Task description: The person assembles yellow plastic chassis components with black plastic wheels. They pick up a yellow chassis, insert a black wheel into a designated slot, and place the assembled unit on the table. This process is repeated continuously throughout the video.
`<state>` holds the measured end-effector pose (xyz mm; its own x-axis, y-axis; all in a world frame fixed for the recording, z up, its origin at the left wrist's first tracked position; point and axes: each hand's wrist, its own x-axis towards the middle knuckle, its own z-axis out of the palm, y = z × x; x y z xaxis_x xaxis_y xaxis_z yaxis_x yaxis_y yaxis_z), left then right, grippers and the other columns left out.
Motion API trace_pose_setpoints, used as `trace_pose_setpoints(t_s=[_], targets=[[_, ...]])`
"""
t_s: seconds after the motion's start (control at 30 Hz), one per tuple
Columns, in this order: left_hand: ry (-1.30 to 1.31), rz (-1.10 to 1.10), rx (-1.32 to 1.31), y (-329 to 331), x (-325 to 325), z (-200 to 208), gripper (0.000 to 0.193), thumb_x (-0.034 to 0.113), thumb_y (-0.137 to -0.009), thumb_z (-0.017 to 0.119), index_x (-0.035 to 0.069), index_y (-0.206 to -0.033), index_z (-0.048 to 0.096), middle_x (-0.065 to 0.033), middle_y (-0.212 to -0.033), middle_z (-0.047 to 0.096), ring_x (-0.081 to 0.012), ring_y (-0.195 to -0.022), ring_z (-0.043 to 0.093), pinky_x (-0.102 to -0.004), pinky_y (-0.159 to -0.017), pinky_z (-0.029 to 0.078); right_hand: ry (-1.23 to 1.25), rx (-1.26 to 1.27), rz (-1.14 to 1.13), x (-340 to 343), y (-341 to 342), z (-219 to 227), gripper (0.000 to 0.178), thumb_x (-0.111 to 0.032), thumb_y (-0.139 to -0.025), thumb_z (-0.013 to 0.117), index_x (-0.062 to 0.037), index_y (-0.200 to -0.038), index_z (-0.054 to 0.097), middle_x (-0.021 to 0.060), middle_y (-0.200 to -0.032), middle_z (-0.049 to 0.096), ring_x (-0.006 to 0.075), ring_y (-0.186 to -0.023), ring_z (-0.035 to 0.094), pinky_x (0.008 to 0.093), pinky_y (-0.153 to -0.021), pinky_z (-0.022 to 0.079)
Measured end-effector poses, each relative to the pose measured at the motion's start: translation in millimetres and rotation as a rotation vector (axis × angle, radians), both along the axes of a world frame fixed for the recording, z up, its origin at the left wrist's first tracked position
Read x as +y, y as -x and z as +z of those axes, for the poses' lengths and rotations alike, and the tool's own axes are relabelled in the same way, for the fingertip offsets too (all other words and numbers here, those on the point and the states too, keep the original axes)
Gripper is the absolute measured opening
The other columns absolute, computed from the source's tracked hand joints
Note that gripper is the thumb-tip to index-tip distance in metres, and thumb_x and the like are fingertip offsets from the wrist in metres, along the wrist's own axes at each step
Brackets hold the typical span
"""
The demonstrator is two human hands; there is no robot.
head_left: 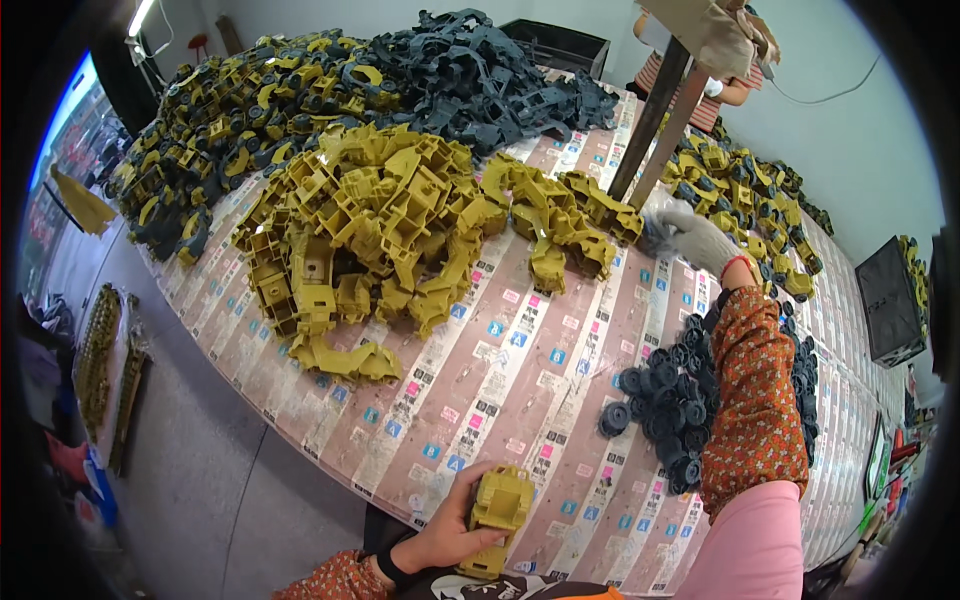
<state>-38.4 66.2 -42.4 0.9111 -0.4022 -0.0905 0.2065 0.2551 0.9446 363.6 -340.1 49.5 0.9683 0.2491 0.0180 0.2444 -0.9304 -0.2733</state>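
Note:
My bare left hand point(452, 535), near the table's front edge, is closed around a yellow plastic toy vehicle body point(502, 500) held upright. My right hand point(697, 238), in a pale glove, stretches far forward beside the foot of a post. Its fingers curl at a small greyish, partly see-through thing point(655, 234) whose kind I cannot make out. Just left of that hand lie several yellow vehicle bodies point(565, 225). Below my right forearm is a heap of black toy wheels point(675, 400), partly hidden by the sleeve.
A large pile of yellow bodies point(370, 220) covers the table's middle left. Behind it are dark chassis parts point(480, 80) and assembled yellow-black vehicles point(270, 100); more vehicles point(740, 195) lie at the right. A post point(655, 120) rises from the table. Another person point(735, 90) stands beyond.

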Motion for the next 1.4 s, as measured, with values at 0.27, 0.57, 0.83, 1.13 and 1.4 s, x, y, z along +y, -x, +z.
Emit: trace_pose_setpoints(t_s=[0.27,0.57,0.83,1.13,1.4], targets=[[0.032,-0.009,-0.085,-7,-5,4,0.091,0.002,-0.092,0.077,0.010,-0.164,0.023,-0.0126,-0.155,0.043,-0.0236,-0.143,0.047,-0.0407,-0.119,0.040,-0.144,-0.308,-0.189,-27,50,28,0.033,-0.010,-0.104,0.057,-0.0044,-0.134,0.069,0.0171,-0.124,0.076,0.0288,-0.108,0.074,0.0368,-0.095,0.056],[0.002,0.061,-0.103,-9,-14,8,0.090,0.003,-0.091,0.073,0.013,-0.165,0.024,-0.0084,-0.151,0.049,-0.0215,-0.135,0.055,-0.0398,-0.111,0.049,0.159,-0.019,0.108,-1,232,22,0.037,-0.021,-0.095,0.061,-0.0099,-0.130,0.069,0.0191,-0.121,0.071,0.0396,-0.115,0.067,0.0488,-0.100,0.055],[-0.040,0.087,-0.043,-9,-20,17,0.079,0.001,-0.098,0.069,0.016,-0.163,0.028,-0.0075,-0.146,0.054,-0.0195,-0.131,0.058,-0.0386,-0.108,0.052,0.200,-0.117,0.219,64,348,9,0.045,-0.006,-0.089,0.067,-0.0111,-0.133,0.064,0.0121,-0.137,0.066,0.0334,-0.113,0.068,0.0463,-0.093,0.055],[0.206,0.067,0.269,9,-37,31,0.060,0.016,-0.105,0.067,0.013,-0.156,0.035,-0.0077,-0.123,0.061,-0.0204,-0.101,0.070,-0.0376,-0.081,0.065,-0.103,-0.289,0.059,59,389,1,0.024,-0.003,-0.088,0.068,-0.0091,-0.111,0.074,0.0145,-0.094,0.067,0.0375,-0.095,0.065,0.0473,-0.083,0.052],[0.252,-0.010,0.330,18,-43,48,0.051,0.019,-0.106,0.067,0.012,-0.148,0.040,-0.0067,-0.117,0.063,-0.0206,-0.092,0.073,-0.0365,-0.076,0.066,0.075,-0.240,0.039,76,409,-6,0.021,-0.006,-0.083,0.073,-0.0067,-0.104,0.071,0.0146,-0.102,0.062,0.0378,-0.099,0.062,0.0475,-0.086,0.051]])
